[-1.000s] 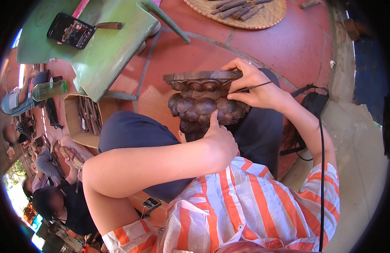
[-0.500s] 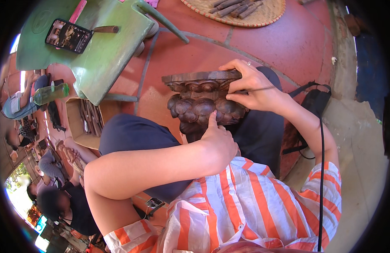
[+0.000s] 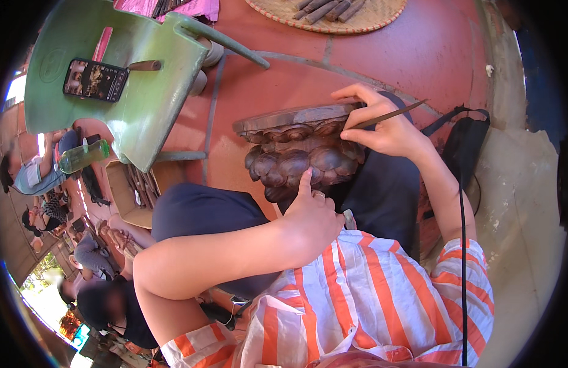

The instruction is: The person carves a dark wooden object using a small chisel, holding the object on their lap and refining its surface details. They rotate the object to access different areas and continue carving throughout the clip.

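Note:
A dark brown carved wooden stand (image 3: 290, 162), with a flat top edge and rounded bulging lobes, rests by my lap between my knees. My left hand (image 3: 314, 214) is against its near side. The index fingertip presses one lobe, while the other fingers curl below, partly hidden. A small pale thing (image 3: 349, 219) shows beside that hand; its kind is unclear. At the stand's upper right, my right hand (image 3: 379, 122) is closed in a pinch on a thin, dark, pointed strip-like tool (image 3: 397, 113), whose tip points up and right.
A green plastic chair (image 3: 142, 80) at upper left bears a phone (image 3: 95, 80) and a wooden-handled tool (image 3: 144, 65). Below it are a cardboard box (image 3: 121, 190) of tools and a green bottle (image 3: 84, 156). A woven tray (image 3: 382, 18) lies ahead. A black cable (image 3: 463, 276) hangs at right. People sit at left.
My right hand has lifted slightly off the stand's edge, and its tool now points up to the right. The stand's top is tilted more into view. My left fingertip stays on the lobe.

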Demonstrator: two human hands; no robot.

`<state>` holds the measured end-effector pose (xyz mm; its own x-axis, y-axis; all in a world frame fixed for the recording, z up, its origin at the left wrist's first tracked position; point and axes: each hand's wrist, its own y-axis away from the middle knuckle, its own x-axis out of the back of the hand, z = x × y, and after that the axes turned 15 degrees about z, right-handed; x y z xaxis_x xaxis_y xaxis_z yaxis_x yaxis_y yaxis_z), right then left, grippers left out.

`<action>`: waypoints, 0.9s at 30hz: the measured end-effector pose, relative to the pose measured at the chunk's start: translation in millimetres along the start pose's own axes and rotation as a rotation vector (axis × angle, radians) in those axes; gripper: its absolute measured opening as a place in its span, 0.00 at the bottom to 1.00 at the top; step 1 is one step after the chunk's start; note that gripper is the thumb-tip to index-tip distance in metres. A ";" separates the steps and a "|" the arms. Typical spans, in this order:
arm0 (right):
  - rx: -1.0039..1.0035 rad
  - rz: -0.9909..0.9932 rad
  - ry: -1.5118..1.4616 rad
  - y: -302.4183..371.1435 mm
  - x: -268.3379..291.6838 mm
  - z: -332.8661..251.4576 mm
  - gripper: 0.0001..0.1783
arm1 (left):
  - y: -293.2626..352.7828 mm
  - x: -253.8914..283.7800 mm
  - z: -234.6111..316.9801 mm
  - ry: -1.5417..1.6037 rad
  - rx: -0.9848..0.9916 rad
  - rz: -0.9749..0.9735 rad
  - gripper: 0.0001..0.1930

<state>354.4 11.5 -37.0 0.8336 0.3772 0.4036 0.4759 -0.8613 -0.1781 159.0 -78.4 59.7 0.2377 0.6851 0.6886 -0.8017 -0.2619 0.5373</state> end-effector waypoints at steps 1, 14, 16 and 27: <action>0.010 0.000 0.005 2.1 -2.4 0.2 0.07 | -0.7 0.1 0.0 0.012 0.002 -0.003 0.19; 0.199 0.147 0.061 12.2 -15.1 21.1 0.05 | -11.4 12.0 0.1 0.082 0.009 -0.115 0.25; 0.229 0.135 0.025 12.6 -11.3 24.9 0.05 | -11.9 12.7 0.1 0.084 0.003 -0.126 0.25; 0.068 0.059 -0.020 15.5 -10.3 26.5 0.06 | -11.8 13.2 -0.8 0.123 -0.009 -0.166 0.25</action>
<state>360.6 3.2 -67.7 0.8662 0.3335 0.3722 0.4428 -0.8575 -0.2620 171.2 -65.7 62.1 0.2980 0.7966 0.5260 -0.7620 -0.1333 0.6337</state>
